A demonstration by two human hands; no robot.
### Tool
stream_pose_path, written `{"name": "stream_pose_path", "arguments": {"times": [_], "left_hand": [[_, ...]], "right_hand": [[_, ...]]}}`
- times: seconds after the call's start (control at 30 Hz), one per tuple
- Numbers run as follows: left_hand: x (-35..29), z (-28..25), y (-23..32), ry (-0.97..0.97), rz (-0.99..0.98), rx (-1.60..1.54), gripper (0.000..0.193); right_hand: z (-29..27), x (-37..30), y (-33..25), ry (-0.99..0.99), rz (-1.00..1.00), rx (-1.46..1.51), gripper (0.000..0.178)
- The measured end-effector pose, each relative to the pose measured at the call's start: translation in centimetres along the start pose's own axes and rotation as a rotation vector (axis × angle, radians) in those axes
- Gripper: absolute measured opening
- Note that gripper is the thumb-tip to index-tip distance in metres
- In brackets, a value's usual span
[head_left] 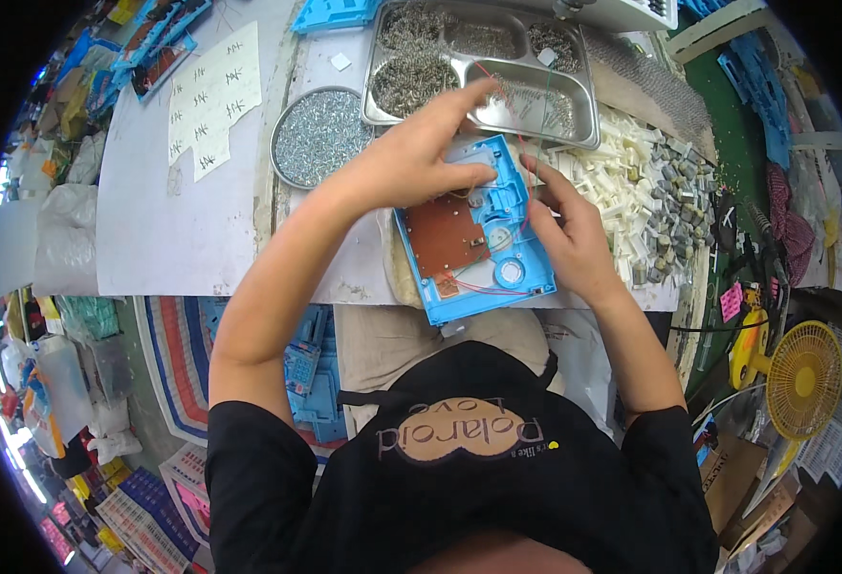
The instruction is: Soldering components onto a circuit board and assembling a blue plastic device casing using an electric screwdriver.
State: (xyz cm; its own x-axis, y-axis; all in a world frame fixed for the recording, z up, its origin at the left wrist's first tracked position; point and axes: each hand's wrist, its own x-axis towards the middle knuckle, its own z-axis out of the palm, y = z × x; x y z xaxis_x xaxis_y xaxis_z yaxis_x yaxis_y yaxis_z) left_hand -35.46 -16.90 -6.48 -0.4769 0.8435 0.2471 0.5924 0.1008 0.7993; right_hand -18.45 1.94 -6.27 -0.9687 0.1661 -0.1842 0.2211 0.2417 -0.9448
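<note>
A blue plastic casing [473, 308] lies tilted at the table's front edge, its inside facing up. Fixed in it are a brown circuit board [437, 239], a round white part [510, 274] and thin red and green wires. My left hand [426, 153] reaches across the casing's far end, fingers stretched toward the metal tray, thumb low over the casing; its fingers are apart. At the casing's right side, my right hand [574, 234] has thumb and fingers curled at the edge, beside the loose wires. Some fingertips are hidden.
A compartmented metal tray [588, 120] with small metal parts stands behind the casing. Left of it is a round dish [275, 153] of screws. White plastic pieces [622, 177] and grey parts [679, 206] are heaped at right. A yellow fan [803, 380] stands at far right.
</note>
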Motion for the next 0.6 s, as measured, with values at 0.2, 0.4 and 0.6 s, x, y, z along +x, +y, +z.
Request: {"name": "stream_pose_path", "arguments": {"times": [0.2, 0.4, 0.6], "left_hand": [[-9.1, 2.5, 7.1, 0.127, 0.072, 0.302, 0.044], [-12.6, 4.7, 2.5, 0.023, 0.228, 0.384, 0.033], [-11.2, 3.4, 3.1, -0.095, 0.158, 0.301, 0.037]], "right_hand": [[2.2, 0.1, 2.2, 0.311, -0.553, -0.714, 0.039], [0.4, 1.3, 2.3, 0.154, -0.433, -0.509, 0.022], [0.9, 1.7, 2.2, 0.169, -0.283, -0.385, 0.019]]}}
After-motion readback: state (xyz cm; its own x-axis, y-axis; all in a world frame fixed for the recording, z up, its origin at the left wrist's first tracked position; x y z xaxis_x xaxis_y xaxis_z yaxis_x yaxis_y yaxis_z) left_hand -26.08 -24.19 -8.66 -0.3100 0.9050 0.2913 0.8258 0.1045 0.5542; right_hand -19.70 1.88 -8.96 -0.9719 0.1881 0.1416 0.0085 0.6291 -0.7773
